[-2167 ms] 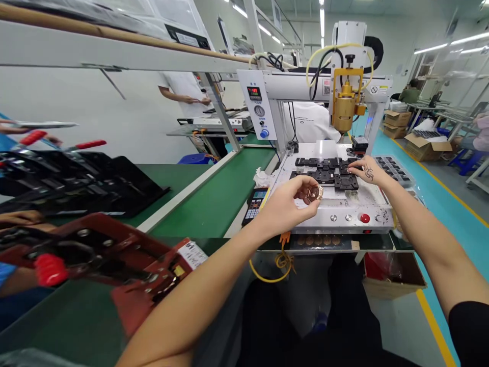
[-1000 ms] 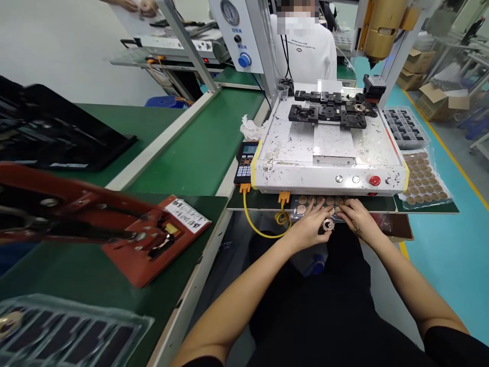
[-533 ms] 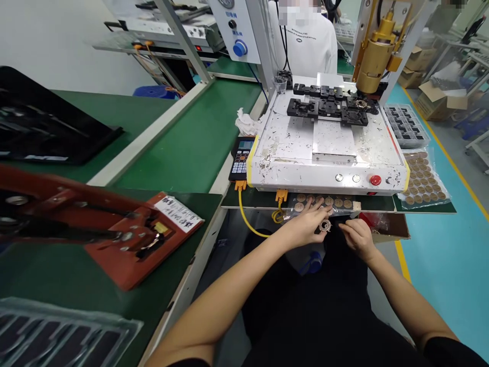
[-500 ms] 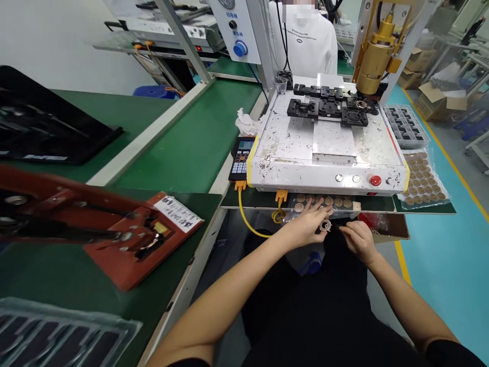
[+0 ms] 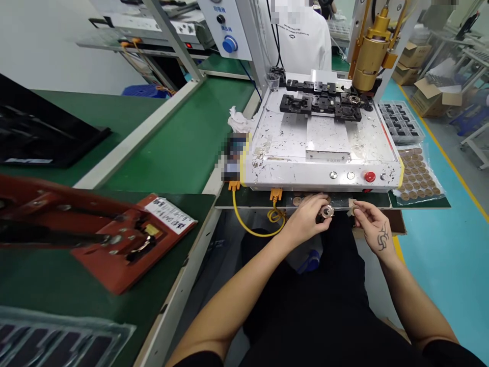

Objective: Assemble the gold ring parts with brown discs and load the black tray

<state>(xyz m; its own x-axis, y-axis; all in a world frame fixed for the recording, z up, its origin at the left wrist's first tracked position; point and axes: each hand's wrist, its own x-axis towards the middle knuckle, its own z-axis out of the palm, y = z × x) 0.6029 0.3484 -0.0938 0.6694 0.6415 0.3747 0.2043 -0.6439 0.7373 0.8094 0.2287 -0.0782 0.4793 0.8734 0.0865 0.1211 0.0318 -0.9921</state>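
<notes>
Just below the front edge of the white machine, my left hand [image 5: 307, 218] is closed around a small round metal part [image 5: 327, 211] that looks like a watch case, its ring facing up. To the right, my right hand [image 5: 373, 229] pinches a small pale brown piece [image 5: 353, 208] between thumb and fingertips; its exact shape is too small to make out. Behind my left hand a clear strip with round brown discs [image 5: 297, 201] lies on the green shelf edge, mostly covered by my fingers.
The white machine [image 5: 282, 171] carries black fixtures [image 5: 323, 103] under a gold press head [image 5: 369, 63]. On its right are a sheet of brown discs [image 5: 418, 176] and a clear parts tray [image 5: 401, 122]. A red hand press [image 5: 114, 255] stands left; a yellow cable [image 5: 244, 224] hangs nearby. A person [image 5: 301, 46] is behind.
My left hand has drawn its spread fingers in around the metal part. My right hand has risen to the strip's right end, now pinching the pale brown piece. The view has shifted slightly.
</notes>
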